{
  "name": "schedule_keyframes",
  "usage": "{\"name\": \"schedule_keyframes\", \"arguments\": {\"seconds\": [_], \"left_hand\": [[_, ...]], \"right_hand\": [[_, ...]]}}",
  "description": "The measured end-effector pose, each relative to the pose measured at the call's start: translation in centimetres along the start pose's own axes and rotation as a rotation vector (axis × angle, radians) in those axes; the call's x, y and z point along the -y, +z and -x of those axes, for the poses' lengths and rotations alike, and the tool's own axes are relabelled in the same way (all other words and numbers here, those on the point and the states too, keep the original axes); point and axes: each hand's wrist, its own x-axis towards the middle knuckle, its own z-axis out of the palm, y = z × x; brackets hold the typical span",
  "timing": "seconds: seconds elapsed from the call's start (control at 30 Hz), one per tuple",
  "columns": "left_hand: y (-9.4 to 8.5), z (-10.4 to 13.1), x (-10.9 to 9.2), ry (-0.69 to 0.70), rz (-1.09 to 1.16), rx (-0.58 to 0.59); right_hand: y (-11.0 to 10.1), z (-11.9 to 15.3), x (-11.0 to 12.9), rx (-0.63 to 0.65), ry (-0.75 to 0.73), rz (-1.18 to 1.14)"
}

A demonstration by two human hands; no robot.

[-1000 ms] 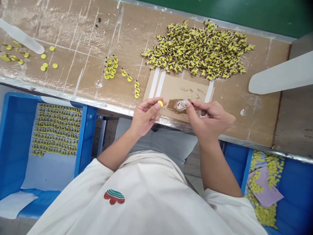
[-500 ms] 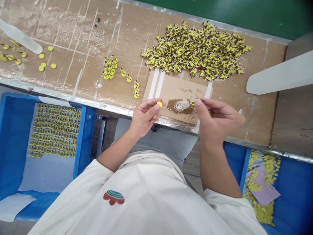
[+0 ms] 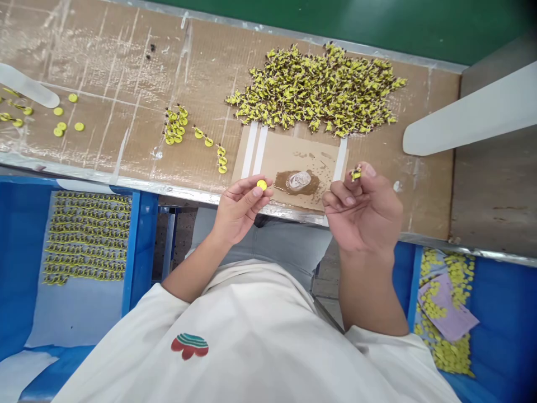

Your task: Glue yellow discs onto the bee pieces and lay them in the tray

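Between thumb and fingers, my left hand (image 3: 238,211) pinches a round yellow disc (image 3: 262,184) at the table's front edge. My right hand (image 3: 364,207) is raised to the right of the wet patch, and its thumb and forefinger grip a small yellow and dark figure (image 3: 356,173). A clear, shiny blob (image 3: 299,180) lies in that wet brown patch on a cardboard sheet (image 3: 277,146), between my hands. Beyond the sheet is a large heap of similar figures (image 3: 319,87). Left of the sheet stand several figures on yellow discs (image 3: 175,124).
A blue crate (image 3: 140,240) at lower left holds rows of figures on discs. Loose yellow discs (image 3: 447,352) fill part of a blue crate at lower right. White curved pieces (image 3: 470,117) jut in from the right and left. More discs (image 3: 79,127) lie on the table's left.
My right hand has turned and lifted away from the wet patch, bringing the small figure into clear sight. My left hand still holds the disc. The whole view has shifted slightly.
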Motion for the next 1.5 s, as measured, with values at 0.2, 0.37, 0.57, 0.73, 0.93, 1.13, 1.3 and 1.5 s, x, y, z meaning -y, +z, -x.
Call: {"name": "schedule_keyframes", "arguments": {"seconds": [0.2,0.37,0.57,0.73,0.93,1.13,1.3,1.5], "left_hand": [[0.4,0.3,0.0,0.0,0.0,-0.01],[0.9,0.7,-0.1,-0.028,0.027,0.029],[1.4,1.5,0.6,-0.094,0.017,0.05],[1.7,2.0,0.7,-0.127,-0.002,0.08],[2.0,2.3,0.6,-0.121,0.01,0.131],[2.1,2.3,0.7,-0.123,0.02,0.141],[2.0,2.3,0.8,-0.134,0.002,0.113],[2.0,2.4,0.8,-0.121,0.005,0.149]], "right_hand": [[-0.5,0.2,0.5,0.101,0.035,0.086],[-0.4,0.9,-0.7,-0.065,-0.141,0.278],[2.0,3.2,-2.6,-0.113,-0.555,0.367],[3.2,3.9,-3.3,-0.006,-0.628,0.401],[3.3,4.2,-4.0,-0.022,-0.601,0.455],[3.7,4.7,-4.2,-0.022,-0.56,0.424],[3.8,4.8,-4.2,-0.016,-0.555,0.416],[3.7,4.9,-4.1,-0.019,-0.565,0.44]]}}
